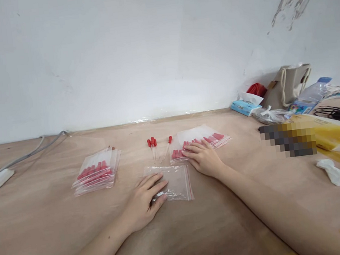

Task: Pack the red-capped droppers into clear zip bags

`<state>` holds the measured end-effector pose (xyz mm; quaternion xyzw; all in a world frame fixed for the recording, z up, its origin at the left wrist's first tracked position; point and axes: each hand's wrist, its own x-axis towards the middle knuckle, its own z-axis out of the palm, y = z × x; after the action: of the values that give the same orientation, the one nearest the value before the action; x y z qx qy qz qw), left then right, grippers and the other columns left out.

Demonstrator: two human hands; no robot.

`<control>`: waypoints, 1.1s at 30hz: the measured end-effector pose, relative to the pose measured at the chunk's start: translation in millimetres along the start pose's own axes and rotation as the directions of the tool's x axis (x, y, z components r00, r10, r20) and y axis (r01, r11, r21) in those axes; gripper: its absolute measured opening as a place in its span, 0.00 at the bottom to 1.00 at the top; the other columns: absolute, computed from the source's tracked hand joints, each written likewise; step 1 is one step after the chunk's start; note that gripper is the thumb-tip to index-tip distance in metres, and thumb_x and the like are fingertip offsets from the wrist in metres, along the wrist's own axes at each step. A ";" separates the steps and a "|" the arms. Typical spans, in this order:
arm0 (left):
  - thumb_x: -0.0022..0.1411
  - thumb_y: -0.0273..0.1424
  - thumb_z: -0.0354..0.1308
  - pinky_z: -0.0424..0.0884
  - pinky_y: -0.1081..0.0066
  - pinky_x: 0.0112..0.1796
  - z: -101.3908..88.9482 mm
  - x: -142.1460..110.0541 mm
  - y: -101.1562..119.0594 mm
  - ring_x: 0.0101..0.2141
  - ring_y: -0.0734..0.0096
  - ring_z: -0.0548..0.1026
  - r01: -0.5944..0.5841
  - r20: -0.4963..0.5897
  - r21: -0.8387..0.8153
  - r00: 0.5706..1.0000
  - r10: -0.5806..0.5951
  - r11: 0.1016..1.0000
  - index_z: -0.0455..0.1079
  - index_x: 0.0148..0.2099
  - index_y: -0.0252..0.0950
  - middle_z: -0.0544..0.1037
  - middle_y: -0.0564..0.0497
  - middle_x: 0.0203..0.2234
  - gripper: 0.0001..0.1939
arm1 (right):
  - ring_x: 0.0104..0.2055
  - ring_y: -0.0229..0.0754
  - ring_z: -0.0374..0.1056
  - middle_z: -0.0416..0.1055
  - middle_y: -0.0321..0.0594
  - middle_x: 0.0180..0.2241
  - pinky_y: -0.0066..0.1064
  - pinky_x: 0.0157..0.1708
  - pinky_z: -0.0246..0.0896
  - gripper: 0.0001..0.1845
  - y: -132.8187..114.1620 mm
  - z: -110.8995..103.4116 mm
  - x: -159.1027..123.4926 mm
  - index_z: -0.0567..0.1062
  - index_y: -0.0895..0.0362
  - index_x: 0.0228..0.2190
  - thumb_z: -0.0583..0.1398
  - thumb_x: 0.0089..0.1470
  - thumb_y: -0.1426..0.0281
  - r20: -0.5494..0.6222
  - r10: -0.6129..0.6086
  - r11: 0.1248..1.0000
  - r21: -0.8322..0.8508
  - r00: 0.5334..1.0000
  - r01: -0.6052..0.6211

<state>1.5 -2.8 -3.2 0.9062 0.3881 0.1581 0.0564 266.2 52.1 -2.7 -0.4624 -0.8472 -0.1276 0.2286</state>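
My left hand (149, 197) lies open on the left part of a clear zip bag (178, 182) with a red line along its right edge. Fingers spread, my right hand (206, 158) rests on a fanned pile of zip bags (193, 133) with red-capped pieces inside. Between and beyond the hands stand or lie several loose droppers (153, 142) with red bulbs and thin clear stems. One more dropper (169, 139) is apart from them, close to the right pile. To the left sits a stack of filled zip bags (97, 172) showing red bulbs.
At the back right are a blue tissue pack (245, 107), a beige cloth bag (289, 83), a plastic bottle (313, 94) and a yellow package (327, 132). A crumpled tissue (334, 171) lies nearer. Grey cables (37, 150) cross the far left; a wall stands behind.
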 end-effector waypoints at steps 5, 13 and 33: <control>0.64 0.36 0.46 0.61 0.56 0.50 -2.1 -0.2 0.8 0.52 0.60 0.62 -0.002 -0.019 -0.010 1.000 0.002 1.000 0.62 0.55 0.42 0.65 0.48 0.53 0.18 | 0.50 0.46 0.59 0.69 0.40 0.46 0.47 0.55 0.32 0.14 16.3 -6.1 -5.1 0.75 0.52 0.37 0.53 0.50 0.71 0.018 0.168 0.983 -0.076 0.986 -0.166; 0.61 0.35 0.51 0.65 0.59 0.43 -7.2 0.9 6.9 0.42 0.62 0.68 -0.056 -0.112 -0.066 0.993 0.048 0.996 0.69 0.48 0.42 0.71 0.47 0.42 0.14 | 0.39 0.46 0.66 0.71 0.46 0.34 0.40 0.43 0.54 0.17 -19.4 -1.0 50.8 0.73 0.58 0.29 0.49 0.54 0.63 0.150 0.428 0.902 -0.006 0.891 -0.432; 0.63 0.34 0.48 0.62 0.57 0.50 -7.5 -2.2 3.1 0.52 0.60 0.63 -0.081 0.011 -0.066 0.997 0.082 0.995 0.63 0.55 0.43 0.65 0.48 0.53 0.18 | 0.22 0.36 0.67 0.66 0.37 0.28 0.32 0.23 0.67 0.24 2.8 14.0 54.9 0.49 0.58 0.53 0.45 0.53 0.69 0.214 0.741 0.256 0.786 0.636 -0.563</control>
<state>-0.2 -6.6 4.1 0.9201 0.3449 0.1665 0.0823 239.1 99.4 13.0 -0.5998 -0.5084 0.3272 0.5241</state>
